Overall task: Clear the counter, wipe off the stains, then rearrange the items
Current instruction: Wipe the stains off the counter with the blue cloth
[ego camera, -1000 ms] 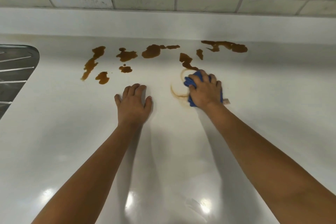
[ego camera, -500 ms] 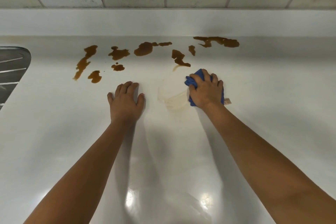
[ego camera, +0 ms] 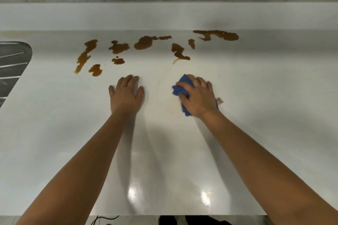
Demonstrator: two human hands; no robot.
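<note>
Hands: right hand (ego camera: 198, 97) presses the blue cloth (ego camera: 180, 88) where the ring smear has vanished, left hand (ego camera: 126, 95) flat, empty on the table (ego camera: 265, 115); brown stains (ego camera: 143, 42) beyond remain.

Your white counter (ego camera: 256, 115) carries brown stains (ego camera: 144, 42) strung along its back edge, a blue cloth (ego camera: 180, 90) pressed under your right hand (ego camera: 198, 97), and your left hand (ego camera: 126, 97) lying flat.

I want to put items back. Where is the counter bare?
Bare: right of the cloth under the right hand, and the near strip by the front edge. Crowded: brown stains along the back wall; drainboard at far left.
</note>
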